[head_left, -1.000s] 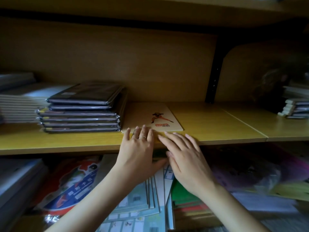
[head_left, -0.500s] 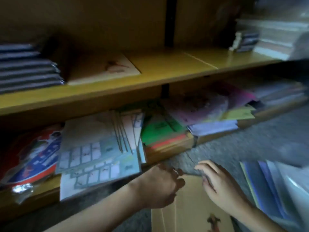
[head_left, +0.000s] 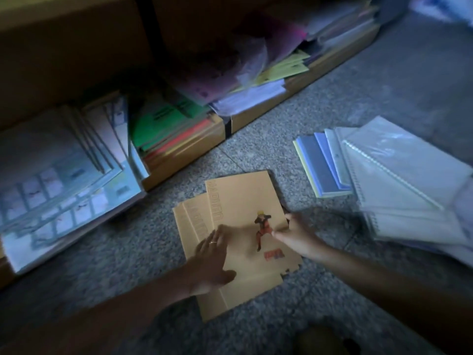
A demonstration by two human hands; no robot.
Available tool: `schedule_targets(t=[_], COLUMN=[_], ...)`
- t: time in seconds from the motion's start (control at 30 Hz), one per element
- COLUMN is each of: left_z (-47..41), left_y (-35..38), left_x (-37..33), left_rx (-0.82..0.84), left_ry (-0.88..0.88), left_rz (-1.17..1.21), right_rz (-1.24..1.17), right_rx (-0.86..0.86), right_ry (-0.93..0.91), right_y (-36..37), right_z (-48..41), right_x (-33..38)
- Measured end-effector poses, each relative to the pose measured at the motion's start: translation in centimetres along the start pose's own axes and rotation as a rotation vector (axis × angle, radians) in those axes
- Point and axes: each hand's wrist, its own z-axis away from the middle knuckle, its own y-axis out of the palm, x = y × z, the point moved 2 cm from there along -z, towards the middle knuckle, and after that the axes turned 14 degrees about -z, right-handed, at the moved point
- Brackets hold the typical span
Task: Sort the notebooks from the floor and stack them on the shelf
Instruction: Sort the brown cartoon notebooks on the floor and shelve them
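Tan cover: the top tan notebook is plain kraft-coloured card with pale outlined lettering down its left edge, a small running cartoon figure in orange near the middle, and a small orange-and-blue logo below it.
Lower shelf, far left: loose sheets printed with grids of boxes overhang the shelf edge; green and red folders stand just to their right.
Where the notebooks lie: three or so matching tan notebooks are fanned in a loose pile on the speckled grey floor, in front of the shelf, each lower one showing at the left.
Left hand: laid flat, fingers spread and open, palm pressing on the left part of the top cover; a ring shows on one finger.
Right hand: fingers drawn together at the top notebook's right edge, seemingly pinching it; blur hides whether the grip has closed.
Handling, as a judgement: thin and light, with bendy card covers that slide easily over each other; the pile would likely skew if lifted by one corner.
Where to hold: probably square the edges, then grip both long sides, or slip fingers under the right edge.
Far right: blue-covered notebooks and clear-covered spiral notebooks lie fanned on the floor, well apart from the tan pile.
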Motion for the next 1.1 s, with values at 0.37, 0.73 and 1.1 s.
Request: schedule_targets(t=[0.37, 0.73, 1.1], left_z=[-0.8, -1.0, 6.1], left_y=[-1.7, -3.3, -9.9], left_x=[-0.3, -1.0, 0.8], left_rx=[-0.215, -0.053, -0.322], left_ry=[-0.502, -0.423, 0.187], left_rz=[1.316, 1.271, 1.166], right_rz=[-0.069, -0.716, -0.881], right_rx=[-0.122, 0.017, -0.109], right_ry=[-0.139, -0.436, -0.634], right_y=[-1.0, -1.0, -3.2], right_z=[1.3, 4.7, 7.2], right_x=[1.3, 5.8, 11.3])
